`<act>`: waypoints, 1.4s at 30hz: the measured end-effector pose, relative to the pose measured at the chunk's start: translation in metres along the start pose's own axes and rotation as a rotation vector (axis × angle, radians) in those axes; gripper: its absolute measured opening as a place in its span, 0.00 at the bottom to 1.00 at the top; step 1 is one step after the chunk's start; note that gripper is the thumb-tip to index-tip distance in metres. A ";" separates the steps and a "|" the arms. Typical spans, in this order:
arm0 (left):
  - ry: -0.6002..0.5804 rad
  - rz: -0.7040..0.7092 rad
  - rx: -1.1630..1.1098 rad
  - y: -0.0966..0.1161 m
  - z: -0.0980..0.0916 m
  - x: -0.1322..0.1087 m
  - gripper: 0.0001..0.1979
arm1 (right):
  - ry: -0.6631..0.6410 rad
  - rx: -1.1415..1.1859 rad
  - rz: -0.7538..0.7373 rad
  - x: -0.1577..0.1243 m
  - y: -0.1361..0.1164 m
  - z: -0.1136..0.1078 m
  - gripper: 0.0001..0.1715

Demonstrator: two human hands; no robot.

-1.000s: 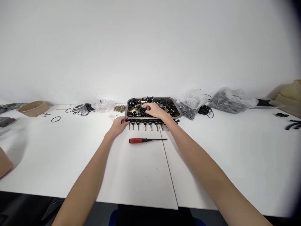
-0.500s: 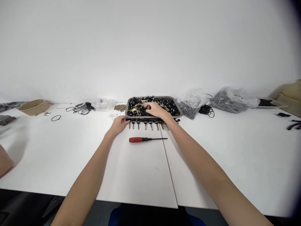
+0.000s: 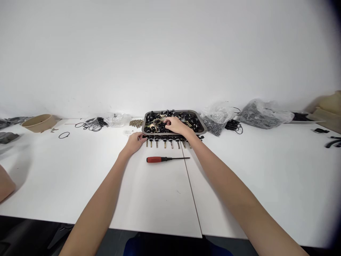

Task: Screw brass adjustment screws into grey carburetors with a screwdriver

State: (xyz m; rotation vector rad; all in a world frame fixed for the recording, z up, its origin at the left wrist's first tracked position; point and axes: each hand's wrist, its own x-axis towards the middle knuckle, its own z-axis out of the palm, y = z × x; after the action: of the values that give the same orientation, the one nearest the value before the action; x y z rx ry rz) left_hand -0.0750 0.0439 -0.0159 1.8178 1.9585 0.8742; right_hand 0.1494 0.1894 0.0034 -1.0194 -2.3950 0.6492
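A grey metal tray (image 3: 201, 126) at the back of the white table is heaped with small black and brass parts. My right hand (image 3: 174, 124) reaches into it, fingers curled over the parts; what they pinch is hidden. My left hand (image 3: 135, 140) rests on the table at the tray's front left corner, fingers bent and touching the leftmost piece of a row of assembled black-and-brass pieces (image 3: 165, 141) lined along the tray's front edge. A red-handled screwdriver (image 3: 166, 159) lies just in front of that row.
Left of the tray are a pile of brass bits (image 3: 136, 123), a clear bag (image 3: 118, 119), black rubber rings (image 3: 92, 124) and a tan bowl (image 3: 39, 122). Right of it lie plastic bags of dark parts (image 3: 259, 113) and black cords (image 3: 234, 126). A seam (image 3: 190, 192) splits the table.
Both hands stay in place; my right fingers shift slightly among the parts in the tray. The view drifts a little.
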 end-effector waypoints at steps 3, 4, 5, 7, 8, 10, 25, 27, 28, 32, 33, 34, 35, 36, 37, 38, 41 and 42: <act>0.000 0.002 0.000 0.000 0.000 0.000 0.10 | 0.012 -0.008 -0.017 0.000 0.001 0.000 0.13; 0.001 0.003 0.000 -0.001 0.001 0.001 0.10 | 0.023 -0.012 -0.023 -0.001 0.001 0.000 0.13; 0.002 0.004 0.000 -0.001 0.001 0.001 0.10 | 0.038 -0.017 -0.030 -0.001 0.001 0.000 0.13; 0.002 0.005 0.001 -0.001 0.001 0.001 0.10 | 0.077 -0.027 -0.045 -0.001 0.001 -0.001 0.14; 0.002 0.007 0.001 -0.001 0.001 0.001 0.10 | 0.099 -0.033 -0.053 -0.001 0.001 -0.001 0.14; 0.001 0.010 0.000 -0.001 0.001 0.001 0.10 | 0.142 -0.047 -0.066 -0.001 0.001 -0.001 0.14; 0.008 0.009 0.005 0.000 0.000 0.000 0.10 | 0.258 -0.053 -0.089 -0.003 -0.003 -0.002 0.10; 0.006 0.008 0.004 0.000 0.000 0.000 0.10 | 0.265 -0.044 -0.100 -0.003 -0.004 -0.003 0.09; 0.005 0.009 0.002 0.000 0.000 0.000 0.10 | 0.271 -0.040 -0.106 -0.003 -0.004 -0.003 0.09; 0.009 0.008 -0.002 0.001 0.000 0.000 0.10 | 0.317 -0.026 -0.137 -0.002 -0.004 -0.003 0.08; 0.010 0.006 -0.002 0.002 0.000 0.000 0.11 | 0.333 -0.023 -0.145 -0.002 -0.004 -0.002 0.08; 0.010 0.005 -0.002 0.002 0.001 0.000 0.11 | 0.349 -0.020 -0.151 -0.001 -0.004 -0.002 0.08; 0.010 0.003 -0.002 0.002 0.001 0.000 0.11 | 0.364 -0.017 -0.156 -0.001 -0.004 -0.002 0.08; 0.009 0.002 -0.003 0.002 0.001 0.000 0.11 | 0.379 -0.015 -0.160 0.000 -0.003 -0.002 0.08; 0.008 0.002 -0.003 0.002 0.001 0.000 0.11 | 0.392 -0.013 -0.164 0.000 -0.003 -0.002 0.08; 0.007 0.002 -0.004 0.002 0.001 0.000 0.11 | 0.402 -0.011 -0.168 0.000 -0.003 -0.002 0.08; 0.007 0.001 -0.006 0.002 0.001 0.000 0.12 | 0.426 0.000 -0.191 0.000 -0.004 -0.002 0.07; 0.008 -0.001 -0.006 0.002 0.001 0.000 0.12 | 0.433 0.005 -0.201 0.000 -0.005 -0.002 0.07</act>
State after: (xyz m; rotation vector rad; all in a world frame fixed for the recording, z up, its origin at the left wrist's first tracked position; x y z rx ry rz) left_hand -0.0729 0.0441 -0.0149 1.8130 1.9589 0.8881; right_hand 0.1479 0.1868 0.0077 -0.8048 -2.0748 0.3219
